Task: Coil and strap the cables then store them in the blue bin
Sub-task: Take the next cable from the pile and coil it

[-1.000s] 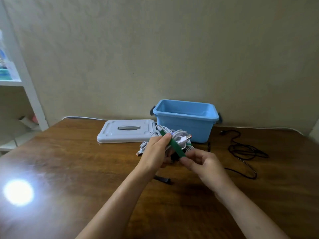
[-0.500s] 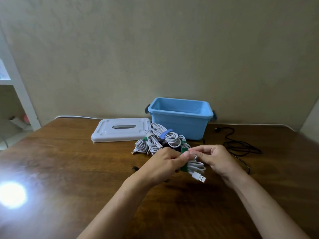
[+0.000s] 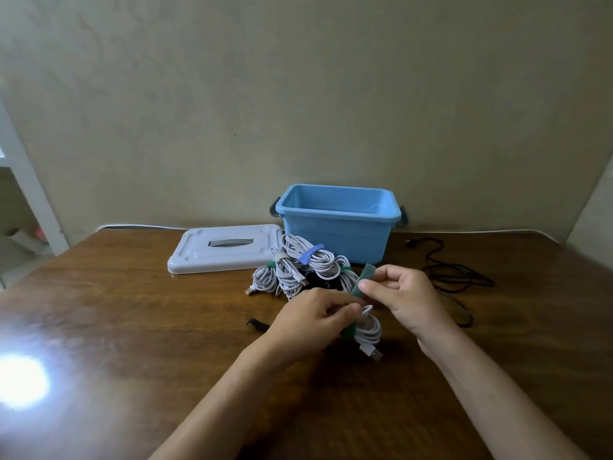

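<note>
The left hand [image 3: 318,318] grips a coiled white cable [image 3: 368,330] just above the worktop [image 3: 132,327], fingers curled round the coil. The right hand [image 3: 398,293] pinches the free end of a green strap [image 3: 365,280] between thumb and forefinger, holding it upright above the coil. The strap's lower part passes round the coil beside the left hand.

To close the strap well, keep the loops squeezed together, pull the free end taut, then wrap it flat over itself (a slack wrap would probably let the loops spread).

The blue bin [image 3: 335,227] stands open behind a pile of strapped cables [image 3: 298,267]; its lid [image 3: 225,250] lies to its left. A loose black cable [image 3: 457,277] lies uncoiled at the right.
</note>
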Tool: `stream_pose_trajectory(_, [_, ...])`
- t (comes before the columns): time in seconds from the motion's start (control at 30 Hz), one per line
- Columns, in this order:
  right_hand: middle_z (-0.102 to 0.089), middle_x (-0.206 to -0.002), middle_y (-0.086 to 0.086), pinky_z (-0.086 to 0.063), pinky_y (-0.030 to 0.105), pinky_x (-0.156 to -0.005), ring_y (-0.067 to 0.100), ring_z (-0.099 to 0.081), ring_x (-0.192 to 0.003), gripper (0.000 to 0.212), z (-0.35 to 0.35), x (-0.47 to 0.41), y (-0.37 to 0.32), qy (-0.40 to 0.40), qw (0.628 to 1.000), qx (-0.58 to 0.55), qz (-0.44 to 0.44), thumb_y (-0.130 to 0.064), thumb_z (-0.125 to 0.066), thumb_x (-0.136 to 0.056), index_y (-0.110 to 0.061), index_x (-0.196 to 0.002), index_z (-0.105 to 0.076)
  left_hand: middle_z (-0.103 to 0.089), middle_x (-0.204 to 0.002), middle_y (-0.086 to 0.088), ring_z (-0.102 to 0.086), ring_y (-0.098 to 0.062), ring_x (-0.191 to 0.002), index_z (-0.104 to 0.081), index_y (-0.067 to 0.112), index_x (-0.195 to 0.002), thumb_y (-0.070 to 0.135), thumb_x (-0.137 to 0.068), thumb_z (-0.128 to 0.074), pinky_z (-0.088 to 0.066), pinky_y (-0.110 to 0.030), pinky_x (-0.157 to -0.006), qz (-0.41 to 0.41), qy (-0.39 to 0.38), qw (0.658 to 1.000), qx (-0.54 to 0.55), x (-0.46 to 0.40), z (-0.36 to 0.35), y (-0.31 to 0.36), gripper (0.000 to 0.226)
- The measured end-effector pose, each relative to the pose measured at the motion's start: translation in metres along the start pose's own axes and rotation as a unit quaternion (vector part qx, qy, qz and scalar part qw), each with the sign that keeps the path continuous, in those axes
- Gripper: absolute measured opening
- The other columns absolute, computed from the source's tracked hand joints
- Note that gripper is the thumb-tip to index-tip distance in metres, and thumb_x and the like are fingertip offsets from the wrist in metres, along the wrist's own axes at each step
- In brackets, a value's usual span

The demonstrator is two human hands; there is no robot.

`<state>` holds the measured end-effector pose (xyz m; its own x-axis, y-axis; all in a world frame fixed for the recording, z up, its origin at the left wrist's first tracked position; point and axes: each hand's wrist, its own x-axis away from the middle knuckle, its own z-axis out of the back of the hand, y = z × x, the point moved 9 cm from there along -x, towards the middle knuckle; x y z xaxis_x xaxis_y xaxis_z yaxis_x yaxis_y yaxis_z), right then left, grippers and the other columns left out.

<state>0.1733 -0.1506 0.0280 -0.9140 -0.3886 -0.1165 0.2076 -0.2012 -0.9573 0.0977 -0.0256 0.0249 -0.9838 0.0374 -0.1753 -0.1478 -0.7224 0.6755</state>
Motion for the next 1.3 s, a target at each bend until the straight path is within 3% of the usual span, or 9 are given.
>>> stream_pose_trajectory(0.13, [-0.077,-0.081,-0.002,-0.059,0.027,-0.070,0.011,-0.074,-0.076,0.009,0.001,0.001,-0.001,0.038,0.996,0.074,0.032,-0.023,-0.078,-0.087,-0.017,-0.091,-0.072,-0.067,-0.075,0.001,-0.060,-0.015,-0.067,-0.069,0.029,-0.083,0.040,-0.103,-0.051,-0.051,-0.053,-0.069,-0.006,0.013,1.000,-0.003,-0.001,-0.001,-0.002,0.029])
stream_pose_trajectory(0.3, [-0.076,-0.079,-0.001,-0.059,0.030,-0.067,0.010,-0.074,-0.072,0.010,0.003,0.000,0.000,0.058,0.994,0.087,0.032,-0.024,-0.076,-0.090,-0.016,-0.088,-0.071,-0.073,-0.079,0.007,-0.064,-0.010,-0.068,-0.076,0.031,-0.108,0.037,-0.103,-0.053,-0.055,-0.047,-0.068,0.011,0.057,0.998,0.020,-0.003,0.004,-0.008,0.025])
stream_pose_trajectory(0.43, [-0.075,-0.077,-0.001,-0.049,0.018,-0.058,0.005,-0.071,-0.067,0.010,0.004,0.001,0.002,0.064,0.992,0.100,0.030,-0.023,-0.075,-0.091,-0.015,-0.087,-0.070,-0.073,-0.082,0.009,-0.065,-0.006,-0.072,-0.075,0.029,-0.105,0.034,-0.102,-0.054,-0.057,-0.043,-0.071,0.010,0.078,0.997,0.015,-0.002,0.005,-0.004,0.022])
stream_pose_trajectory(0.6, [-0.075,-0.077,-0.003,-0.052,0.017,-0.058,0.004,-0.071,-0.069,0.010,0.004,0.003,-0.006,0.074,0.990,0.104,0.056,-0.024,-0.075,-0.090,-0.017,-0.087,-0.069,-0.074,-0.089,0.008,-0.070,-0.004,-0.081,-0.072,0.025,-0.104,0.028,-0.100,-0.060,-0.061,-0.035,-0.074,0.025,0.099,0.992,0.074,-0.002,0.008,-0.006,0.013])
stream_pose_trajectory(0.73, [-0.075,-0.079,-0.003,-0.054,0.021,-0.062,0.005,-0.072,-0.071,0.009,0.004,0.002,-0.005,0.067,0.992,0.097,0.054,-0.025,-0.076,-0.090,-0.018,-0.088,-0.071,-0.072,-0.086,-0.001,-0.071,-0.006,-0.077,-0.054,0.023,-0.095,0.026,-0.095,-0.067,-0.061,-0.028,-0.063,0.069,0.117,0.981,0.135,-0.001,0.009,-0.018,0.014])
stream_pose_trajectory(0.83, [-0.075,-0.078,-0.004,-0.049,0.014,-0.057,0.002,-0.071,-0.070,0.009,0.005,0.002,-0.007,0.073,0.990,0.104,0.062,-0.026,-0.076,-0.090,-0.019,-0.088,-0.070,-0.073,-0.084,0.000,-0.071,-0.004,-0.074,-0.058,0.022,-0.095,0.028,-0.094,-0.068,-0.061,-0.027,-0.066,0.069,0.114,0.983,0.129,-0.002,0.010,-0.017,0.011])
stream_pose_trajectory(0.97, [-0.074,-0.077,-0.004,-0.046,0.011,-0.053,0.000,-0.070,-0.069,0.009,0.004,0.003,-0.007,0.079,0.988,0.121,0.062,-0.026,-0.076,-0.090,-0.019,-0.087,-0.070,-0.074,-0.081,-0.003,-0.072,-0.011,-0.073,-0.061,0.018,-0.085,0.028,-0.093,-0.070,-0.062,-0.039,-0.071,0.069,0.126,0.980,0.135,0.000,0.012,-0.019,0.015])
stream_pose_trajectory(1.13, [-0.074,-0.077,-0.004,-0.048,0.016,-0.057,0.006,-0.071,-0.068,0.009,0.010,-0.001,-0.004,0.088,0.988,0.117,0.047,-0.025,-0.077,-0.089,-0.017,-0.089,-0.073,-0.077,-0.089,-0.005,-0.075,-0.015,-0.083,-0.061,0.007,-0.090,0.017,-0.094,-0.069,-0.062,-0.044,-0.077,0.016,0.080,0.978,0.193,0.000,0.005,-0.003,0.014])
stream_pose_trajectory(1.3, [-0.074,-0.075,-0.004,-0.046,0.015,-0.055,0.004,-0.070,-0.064,0.007,0.012,-0.003,-0.002,0.089,0.990,0.105,0.039,-0.022,-0.076,-0.089,-0.017,-0.087,-0.073,-0.075,-0.086,-0.005,-0.072,-0.024,-0.080,-0.069,0.014,-0.091,0.024,-0.090,-0.073,-0.059,-0.049,-0.074,-0.008,0.065,0.986,0.156,0.001,0.006,0.003,0.012])
